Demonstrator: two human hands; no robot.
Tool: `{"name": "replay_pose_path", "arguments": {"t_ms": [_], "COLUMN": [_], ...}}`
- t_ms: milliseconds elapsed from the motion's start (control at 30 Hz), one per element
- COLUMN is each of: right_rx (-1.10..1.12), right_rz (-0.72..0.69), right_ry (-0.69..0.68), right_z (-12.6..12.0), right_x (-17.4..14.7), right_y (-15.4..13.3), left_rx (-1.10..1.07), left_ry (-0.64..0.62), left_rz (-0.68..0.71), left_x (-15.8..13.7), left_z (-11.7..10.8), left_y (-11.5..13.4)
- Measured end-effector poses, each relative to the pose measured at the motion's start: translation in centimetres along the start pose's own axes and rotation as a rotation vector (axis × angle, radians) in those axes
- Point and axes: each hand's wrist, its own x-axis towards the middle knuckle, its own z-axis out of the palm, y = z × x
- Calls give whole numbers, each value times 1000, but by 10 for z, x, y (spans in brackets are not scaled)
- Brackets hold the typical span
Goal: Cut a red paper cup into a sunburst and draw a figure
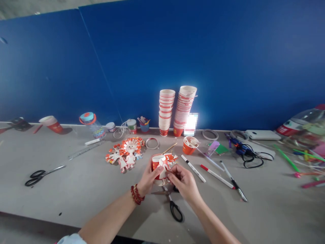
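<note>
My left hand point(149, 178) is closed around a red paper cup point(155, 162), with a white paper cut-out figure point(162, 169) edged in red lying against its side. The fingertips of my right hand point(183, 181) are pinched at the right edge of that cut-out. Below my hands, black-handled scissors point(176, 210) lie on the table, their upper part partly hidden. Orange and white paper scraps point(171, 157) lie just behind the cup. To the left is a group of paper cut-out animal figures point(130, 152) with orange and white fringes.
Two tall stacks of paper cups point(166, 112) stand against the blue partition point(142, 51). An orange cup of scraps point(189, 149), markers point(217, 176) and a glue gun point(241, 147) lie right. More scissors point(42, 175), a ruler point(85, 150) and a water bottle point(92, 127) are left.
</note>
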Motion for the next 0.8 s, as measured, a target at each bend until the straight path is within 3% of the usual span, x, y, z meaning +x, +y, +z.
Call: {"name": "replay_pose_path", "arguments": {"t_ms": [800], "right_rx": [-32], "right_rz": [-48], "right_ry": [-13], "right_z": [0], "right_x": [1], "right_y": [1], "left_rx": [17], "left_ry": [44], "left_rz": [-19], "left_x": [-1], "left_z": [4], "left_y": [1]}}
